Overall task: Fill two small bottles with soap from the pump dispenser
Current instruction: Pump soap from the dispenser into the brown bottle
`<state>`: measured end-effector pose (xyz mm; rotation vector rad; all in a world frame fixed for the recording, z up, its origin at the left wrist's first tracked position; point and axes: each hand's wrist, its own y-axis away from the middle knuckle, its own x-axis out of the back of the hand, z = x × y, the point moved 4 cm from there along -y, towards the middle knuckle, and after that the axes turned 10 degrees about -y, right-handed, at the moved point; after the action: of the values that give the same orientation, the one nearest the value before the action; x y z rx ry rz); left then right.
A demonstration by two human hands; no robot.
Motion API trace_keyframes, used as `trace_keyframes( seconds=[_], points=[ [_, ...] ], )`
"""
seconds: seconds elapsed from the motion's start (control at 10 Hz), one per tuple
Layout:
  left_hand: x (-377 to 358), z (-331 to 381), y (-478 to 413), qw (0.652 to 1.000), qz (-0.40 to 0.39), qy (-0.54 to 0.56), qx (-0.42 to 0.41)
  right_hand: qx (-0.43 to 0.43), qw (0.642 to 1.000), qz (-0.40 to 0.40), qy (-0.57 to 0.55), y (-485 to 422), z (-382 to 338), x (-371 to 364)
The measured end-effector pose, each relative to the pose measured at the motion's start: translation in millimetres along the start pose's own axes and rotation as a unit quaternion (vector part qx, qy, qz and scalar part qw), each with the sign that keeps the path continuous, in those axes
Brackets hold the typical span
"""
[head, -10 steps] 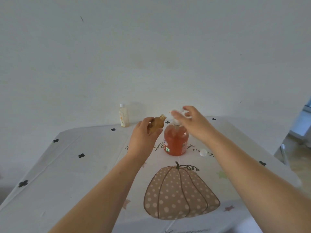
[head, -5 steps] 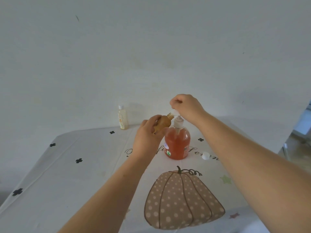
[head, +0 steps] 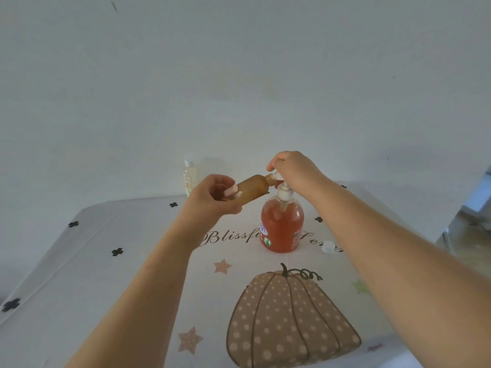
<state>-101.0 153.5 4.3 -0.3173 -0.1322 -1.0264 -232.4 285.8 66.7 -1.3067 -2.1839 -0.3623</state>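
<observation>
Worktop (head: 106,288) here has a cloth with a big spotted pumpkin print (head: 292,322), and the pump dispenser (head: 282,227) stands just behind that print, roughly two-thirds full of orange soap. Right hand (head: 295,168) sits on top of the pump head with its fingers curled down over it, looks ready to press. Left hand (head: 212,200) is up in the air beside it, fingers (head: 229,192) wrapped round the base of a small brown bottle (head: 252,191). That bottle is tipped almost flat, with its open neck pointing right at the spout. Honestly the right hand covers that spot, so I can't tell if the spout is actually inside the neck or just next to it. That's my worry: if it's off by a bit, the soap runs down the outside and onto the cloth. Being tilted that far, it could also dribble back out once it fills. A hard one-handed push might rock the dispenser too. The second small bottle (head: 190,177), pale and capped, stands at the back by the wall, well apart. A loose white cap (head: 328,247) lies just right of the dispenser, easy to knock off.
</observation>
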Motion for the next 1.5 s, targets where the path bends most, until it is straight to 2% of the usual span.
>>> trace_keyframes(
  seconds=[0.1,0.2,0.4,0.7,0.9,1.1,1.2,1.3,1.5],
  points=[
    [5.6,-7.4,-5.1,0.986,-0.026,0.162,0.017,-0.035,0.999,-0.011,0.006,-2.0,-2.3,-2.1],
    [3.2,-16.0,-9.5,0.962,-0.050,0.266,0.044,-0.013,0.999,-0.011,0.031,-1.9,2.8,-3.0],
    [-7.6,-23.7,-12.9,0.943,-0.056,0.315,0.087,0.014,1.000,0.004,0.028,-3.9,7.2,-1.8],
    [-6.6,-24.6,-15.3,0.965,-0.057,0.249,0.062,0.031,0.998,-0.002,0.060,-2.5,9.6,-3.6],
    [-3.9,-23.7,-11.8,0.972,-0.064,0.221,0.052,0.010,0.998,-0.022,0.057,1.2,8.5,-3.9],
    [-7.4,-19.5,-10.5,0.975,-0.040,0.215,0.041,-0.033,0.999,-0.038,-0.002,-2.6,-0.7,7.7],
    [-9.2,-16.9,-10.5,0.976,-0.036,0.210,0.041,-0.005,0.999,-0.005,-0.040,-9.6,-6.7,15.3],
    [-9.6,-18.8,-11.5,0.977,-0.027,0.207,0.040,0.017,1.000,0.019,-0.002,-19.6,-8.9,10.6],
    [-12.3,-24.2,-10.6,0.975,-0.021,0.219,0.037,0.007,0.997,-0.002,0.077,-28.9,-3.9,-5.6]
  ],
)
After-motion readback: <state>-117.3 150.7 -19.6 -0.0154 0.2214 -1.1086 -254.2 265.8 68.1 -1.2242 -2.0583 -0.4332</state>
